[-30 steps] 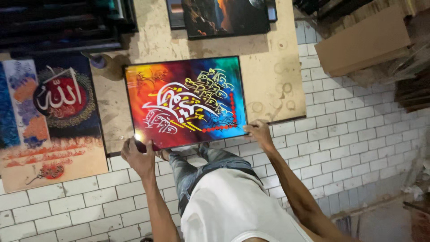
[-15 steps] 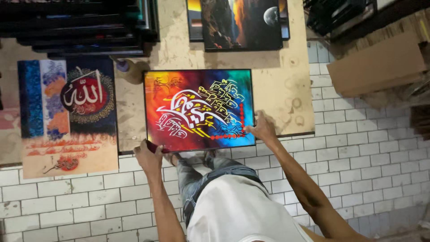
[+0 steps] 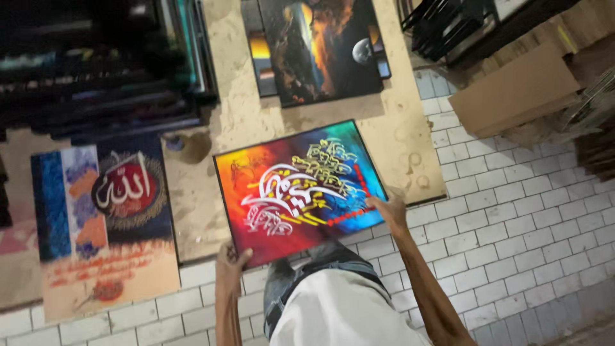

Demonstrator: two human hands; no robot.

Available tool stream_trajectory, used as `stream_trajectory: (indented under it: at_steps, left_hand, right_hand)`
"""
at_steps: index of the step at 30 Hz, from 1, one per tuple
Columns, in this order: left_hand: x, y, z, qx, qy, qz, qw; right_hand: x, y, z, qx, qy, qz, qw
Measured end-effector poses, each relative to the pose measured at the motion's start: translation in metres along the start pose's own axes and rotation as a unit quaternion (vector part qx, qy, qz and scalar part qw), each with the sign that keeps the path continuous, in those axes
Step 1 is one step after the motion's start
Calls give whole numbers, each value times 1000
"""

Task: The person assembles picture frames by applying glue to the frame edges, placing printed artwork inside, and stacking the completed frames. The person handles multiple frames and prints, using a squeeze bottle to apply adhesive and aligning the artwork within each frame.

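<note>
The framed calligraphy canvas [image 3: 300, 189] is lying tilted at the centre, over the board [image 3: 410, 154] and the tiled floor [image 3: 512, 218]. The hands are gripping its near corners, left hand [image 3: 230, 264] at 7 o'clock, right hand [image 3: 388, 209] at 4. A second canvas [image 3: 106, 221] is lying at 9 o'clock, a third painting [image 3: 320, 48] at 12, a cardboard box [image 3: 519, 86] at 2.

a framed rectangular painting [image 3: 300, 189] is lying tilted over a tan board and the white tiled floor, its right end angling upward in view. its dark thin frame is enclosing a vivid ground running from red and orange on the left to blue and teal on the right, with white and yellow flowing calligraphy sweeping across the middle. its near corners are being gripped.
</note>
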State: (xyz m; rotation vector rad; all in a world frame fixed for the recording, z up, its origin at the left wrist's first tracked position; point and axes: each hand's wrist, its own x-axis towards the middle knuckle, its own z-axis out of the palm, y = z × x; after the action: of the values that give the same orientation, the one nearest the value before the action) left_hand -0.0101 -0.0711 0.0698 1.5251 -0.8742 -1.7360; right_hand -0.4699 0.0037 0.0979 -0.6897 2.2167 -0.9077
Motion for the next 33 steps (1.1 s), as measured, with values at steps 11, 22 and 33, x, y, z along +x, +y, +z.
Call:
stream_trajectory:
  at_steps: [11,22,33]
  left_hand:
    - [94,121,157,138,42,158,977]
    - [304,254,243,165,10,237,957]
    - [284,190,238,123,105,187,969]
  right_hand:
    - [172,-107,-84,60,30,-130,989]
    - [351,-224,-28,-45,101,-112,988]
    - [313,-140,-44,211,38,-72,974]
